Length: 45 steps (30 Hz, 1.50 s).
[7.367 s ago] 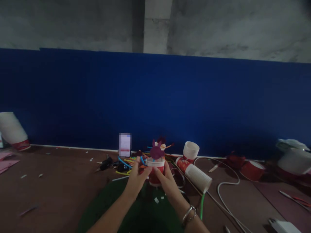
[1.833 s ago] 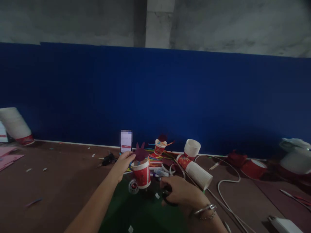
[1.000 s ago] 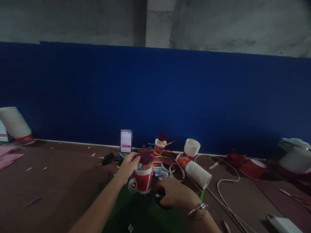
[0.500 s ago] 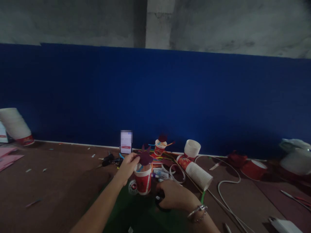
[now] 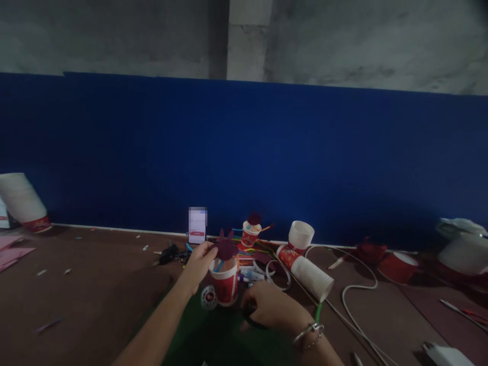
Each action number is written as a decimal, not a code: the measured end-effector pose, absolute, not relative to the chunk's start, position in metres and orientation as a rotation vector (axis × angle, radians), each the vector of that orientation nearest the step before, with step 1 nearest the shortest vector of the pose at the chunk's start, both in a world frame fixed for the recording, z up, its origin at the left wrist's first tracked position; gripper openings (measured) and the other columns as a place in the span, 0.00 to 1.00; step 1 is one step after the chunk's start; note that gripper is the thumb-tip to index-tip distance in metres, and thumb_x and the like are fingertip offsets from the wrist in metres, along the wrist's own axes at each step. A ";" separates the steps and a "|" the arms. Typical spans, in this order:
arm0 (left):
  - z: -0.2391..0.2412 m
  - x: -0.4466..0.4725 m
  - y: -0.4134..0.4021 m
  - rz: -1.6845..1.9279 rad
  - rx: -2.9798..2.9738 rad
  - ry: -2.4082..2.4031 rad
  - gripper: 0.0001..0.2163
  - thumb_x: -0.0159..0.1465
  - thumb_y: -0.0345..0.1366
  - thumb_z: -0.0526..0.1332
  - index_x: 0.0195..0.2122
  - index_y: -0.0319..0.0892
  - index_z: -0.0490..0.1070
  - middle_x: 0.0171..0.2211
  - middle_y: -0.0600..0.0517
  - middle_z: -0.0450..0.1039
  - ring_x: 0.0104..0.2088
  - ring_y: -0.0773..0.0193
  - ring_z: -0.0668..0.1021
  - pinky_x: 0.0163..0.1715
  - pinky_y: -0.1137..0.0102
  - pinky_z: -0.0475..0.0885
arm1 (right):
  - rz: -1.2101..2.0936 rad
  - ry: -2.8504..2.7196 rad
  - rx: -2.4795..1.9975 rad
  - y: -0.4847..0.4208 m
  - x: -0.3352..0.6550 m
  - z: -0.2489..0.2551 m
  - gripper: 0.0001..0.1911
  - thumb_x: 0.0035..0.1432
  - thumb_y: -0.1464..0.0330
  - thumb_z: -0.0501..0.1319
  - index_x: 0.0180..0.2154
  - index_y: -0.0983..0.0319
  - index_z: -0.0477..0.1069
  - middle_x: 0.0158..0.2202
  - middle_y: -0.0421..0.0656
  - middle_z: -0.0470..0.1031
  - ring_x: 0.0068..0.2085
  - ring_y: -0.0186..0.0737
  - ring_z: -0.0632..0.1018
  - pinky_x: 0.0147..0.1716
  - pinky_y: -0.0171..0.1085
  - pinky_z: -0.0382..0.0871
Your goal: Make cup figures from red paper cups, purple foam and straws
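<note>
A single camera, worn on the head, looked forward and down across the brown table (image 5: 95,295). The left hand (image 5: 197,267) and right hand (image 5: 272,307) lay near the lens, low in the centre. The blue panel (image 5: 244,152) stood farther off; the concrete wall (image 5: 114,40) filled the top.

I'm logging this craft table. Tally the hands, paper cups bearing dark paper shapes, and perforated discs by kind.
Hands: 2 (left hand, right hand)
Cups bearing dark paper shapes: 2 (front cup, back cup)
Perforated disc: 1
Total: 5
</note>
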<state>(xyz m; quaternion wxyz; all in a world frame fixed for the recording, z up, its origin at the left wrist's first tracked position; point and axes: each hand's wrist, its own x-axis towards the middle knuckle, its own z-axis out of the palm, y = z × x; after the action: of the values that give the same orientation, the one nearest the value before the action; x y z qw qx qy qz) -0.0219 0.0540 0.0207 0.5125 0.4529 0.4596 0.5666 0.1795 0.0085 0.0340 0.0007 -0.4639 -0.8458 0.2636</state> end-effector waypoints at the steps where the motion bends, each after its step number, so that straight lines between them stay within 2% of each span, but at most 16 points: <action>1: 0.021 -0.022 0.053 1.369 1.079 1.107 0.11 0.48 0.41 0.66 0.28 0.40 0.72 0.26 0.51 0.76 0.30 0.60 0.76 0.32 0.71 0.68 | 0.807 -2.658 -1.474 0.009 0.180 0.035 0.15 0.44 0.59 0.63 0.33 0.58 0.78 0.27 0.39 0.76 0.28 0.36 0.73 0.23 0.31 0.58; 6: 0.025 -0.025 0.054 1.513 1.003 1.146 0.13 0.48 0.43 0.66 0.30 0.39 0.73 0.25 0.53 0.75 0.28 0.63 0.75 0.30 0.72 0.67 | 0.625 -2.575 -1.677 0.010 0.181 0.034 0.15 0.44 0.69 0.59 0.38 0.60 0.75 0.33 0.44 0.77 0.35 0.42 0.76 0.30 0.33 0.63; 13: 0.025 -0.027 0.057 1.619 0.978 1.154 0.14 0.47 0.42 0.67 0.29 0.38 0.72 0.26 0.52 0.74 0.30 0.63 0.74 0.32 0.72 0.66 | 0.520 -2.381 -1.979 0.009 0.171 0.025 0.25 0.42 0.68 0.65 0.45 0.67 0.69 0.42 0.55 0.76 0.42 0.52 0.77 0.37 0.39 0.67; 17: 0.022 -0.026 0.057 1.606 1.017 1.153 0.14 0.48 0.43 0.65 0.31 0.38 0.71 0.26 0.52 0.74 0.30 0.62 0.74 0.33 0.71 0.66 | 0.449 -2.411 -1.961 0.009 0.169 0.019 0.20 0.45 0.70 0.64 0.43 0.69 0.72 0.43 0.57 0.76 0.44 0.55 0.76 0.41 0.41 0.67; 20: 0.021 -0.024 0.057 1.564 1.039 1.121 0.14 0.50 0.43 0.64 0.31 0.38 0.71 0.27 0.52 0.74 0.30 0.63 0.74 0.32 0.70 0.66 | 0.464 -2.237 -1.850 0.017 0.169 0.016 0.11 0.51 0.71 0.59 0.37 0.66 0.74 0.39 0.55 0.77 0.42 0.52 0.77 0.40 0.41 0.67; 24: 0.019 -0.018 0.054 1.491 1.088 1.153 0.12 0.51 0.42 0.63 0.30 0.38 0.71 0.25 0.53 0.73 0.27 0.64 0.73 0.29 0.71 0.66 | 0.896 -1.609 -1.371 0.029 0.166 0.016 0.14 0.58 0.64 0.52 0.39 0.63 0.73 0.34 0.46 0.78 0.33 0.41 0.77 0.28 0.33 0.67; 27: 0.018 -0.010 0.050 1.460 1.129 1.160 0.11 0.51 0.42 0.63 0.30 0.39 0.71 0.25 0.53 0.73 0.28 0.63 0.74 0.29 0.72 0.66 | 1.037 -1.302 -1.173 0.033 0.164 0.016 0.16 0.54 0.58 0.56 0.36 0.64 0.73 0.27 0.42 0.75 0.25 0.35 0.72 0.20 0.31 0.61; 30: 0.017 -0.002 0.044 1.403 1.181 1.120 0.11 0.52 0.42 0.62 0.31 0.40 0.71 0.27 0.53 0.74 0.30 0.63 0.74 0.31 0.72 0.67 | 1.041 -1.220 -1.157 0.033 0.165 0.016 0.15 0.50 0.59 0.61 0.31 0.65 0.75 0.20 0.38 0.70 0.20 0.32 0.67 0.18 0.30 0.58; 36: 0.016 0.008 0.038 1.361 1.205 1.042 0.12 0.53 0.43 0.61 0.35 0.41 0.70 0.31 0.51 0.76 0.35 0.60 0.76 0.37 0.69 0.68 | 1.119 -1.096 -1.150 0.033 0.166 0.018 0.16 0.43 0.62 0.65 0.34 0.66 0.75 0.20 0.38 0.72 0.20 0.32 0.68 0.18 0.31 0.61; 40: 0.015 0.009 0.038 1.364 1.227 1.054 0.11 0.53 0.42 0.61 0.34 0.41 0.69 0.31 0.51 0.76 0.34 0.60 0.77 0.37 0.68 0.69 | 1.129 -1.088 -1.172 0.032 0.164 0.018 0.16 0.44 0.63 0.64 0.34 0.66 0.76 0.20 0.39 0.73 0.19 0.33 0.70 0.19 0.32 0.64; 45: 0.012 0.007 0.039 1.386 1.283 1.110 0.11 0.54 0.42 0.60 0.34 0.41 0.69 0.28 0.51 0.76 0.31 0.60 0.77 0.33 0.69 0.69 | 1.112 -1.260 -1.125 0.032 0.162 0.014 0.18 0.46 0.64 0.63 0.39 0.66 0.77 0.30 0.46 0.79 0.29 0.42 0.77 0.27 0.37 0.72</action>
<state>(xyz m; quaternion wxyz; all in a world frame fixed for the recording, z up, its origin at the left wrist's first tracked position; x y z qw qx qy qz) 0.0070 0.0391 0.0123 0.4577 0.5209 0.4505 0.5624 0.1619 0.0319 0.0136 0.5309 -0.4714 -0.5282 0.4658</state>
